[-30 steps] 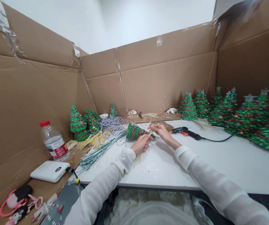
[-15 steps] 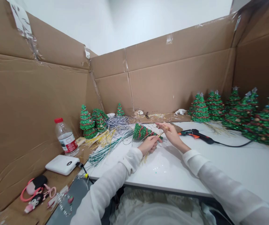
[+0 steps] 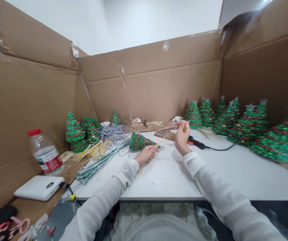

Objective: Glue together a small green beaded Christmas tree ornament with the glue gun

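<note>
On the white table [image 3: 224, 177], a green beaded cone tree [image 3: 139, 141] lying on its side, no star visible, its straw-coloured wire stems [image 3: 158, 144] loose under the curled fingers of the left hand [image 3: 147, 155], grip unclear; right hand [image 3: 181, 138] raised, fingers pinching a thin pale wire [image 3: 166, 127]; star-topped beaded trees [image 3: 244, 125] standing beyond.

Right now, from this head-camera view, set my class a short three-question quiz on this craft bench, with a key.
1. Which hand is nearer the beaded green tree lying on its side: the left hand or the right hand?
2. True or false: the hot glue gun lies to the left of the left hand.
3. Fill the gap: the water bottle has a ___ cap.

Key: 1. left hand; 2. false; 3. red.
</note>
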The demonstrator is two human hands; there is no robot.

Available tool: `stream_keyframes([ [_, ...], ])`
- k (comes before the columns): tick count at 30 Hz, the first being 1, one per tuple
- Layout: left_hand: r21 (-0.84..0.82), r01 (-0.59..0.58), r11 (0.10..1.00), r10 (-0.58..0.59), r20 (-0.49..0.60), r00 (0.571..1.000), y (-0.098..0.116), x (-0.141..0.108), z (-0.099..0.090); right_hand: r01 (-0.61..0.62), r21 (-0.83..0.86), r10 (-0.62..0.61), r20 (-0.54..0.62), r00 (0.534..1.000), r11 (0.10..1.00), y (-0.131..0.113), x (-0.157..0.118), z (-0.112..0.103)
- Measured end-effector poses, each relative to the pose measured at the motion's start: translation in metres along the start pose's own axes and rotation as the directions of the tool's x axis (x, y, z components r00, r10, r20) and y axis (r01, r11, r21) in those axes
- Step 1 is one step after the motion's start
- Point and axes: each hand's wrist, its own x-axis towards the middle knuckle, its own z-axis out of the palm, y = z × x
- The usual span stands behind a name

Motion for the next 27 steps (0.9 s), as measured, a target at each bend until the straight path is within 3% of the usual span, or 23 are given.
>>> stream_keyframes([
  [3, -0.010, -0.016, 1.000, 0.016, 0.008, 1.000, 0.000, 0.000, -0.002, -0.074, 0.045, 0.082, -0.207, 0.975, 0.996, 0.006, 0.027, -0.013],
  [5, -0.031, -0.022, 0.999, 0.022, -0.017, 1.000, -0.001, 0.001, -0.003, -0.136, 0.106, 0.159, -0.257, 0.953, 0.985, 0.010, 0.041, -0.021],
  [7, -0.052, -0.039, 0.998, 0.035, -0.069, 0.997, -0.001, 0.003, -0.004, -0.198, 0.198, 0.243, -0.236, 0.941, 0.960, 0.012, 0.046, -0.025],
  [9, -0.078, -0.075, 0.994, 0.064, -0.124, 0.990, -0.001, 0.005, -0.004, -0.274, 0.281, 0.317, -0.122, 0.940, 0.920, 0.011, 0.041, -0.023],
  [11, -0.113, -0.124, 0.986, 0.104, -0.164, 0.981, -0.001, 0.006, -0.005, -0.386, 0.312, 0.379, 0.086, 0.921, 0.868, 0.008, 0.027, -0.015],
  [14, -0.155, -0.183, 0.971, 0.152, -0.193, 0.969, 0.000, 0.007, -0.006, -0.575, 0.269, 0.461, 0.385, 0.800, 0.772, 0.000, -0.001, -0.001],
  [18, -0.161, -0.204, 0.966, 0.169, -0.208, 0.963, 0.000, 0.007, -0.007, -0.677, 0.183, 0.446, 0.627, 0.639, 0.713, -0.008, -0.032, 0.013],
  [20, -0.150, -0.188, 0.971, 0.157, -0.202, 0.967, 0.000, 0.007, -0.007, -0.652, 0.162, 0.413, 0.655, 0.632, 0.740, -0.009, -0.040, 0.016],
  [24, -0.127, -0.170, 0.977, 0.144, -0.194, 0.970, -0.001, 0.007, -0.007, -0.572, 0.117, 0.396, 0.610, 0.686, 0.812, -0.004, -0.046, 0.017],
  [27, -0.121, -0.173, 0.977, 0.145, -0.210, 0.967, -0.001, 0.008, -0.007, -0.549, 0.086, 0.399, 0.596, 0.697, 0.831, 0.000, -0.047, 0.019],
])
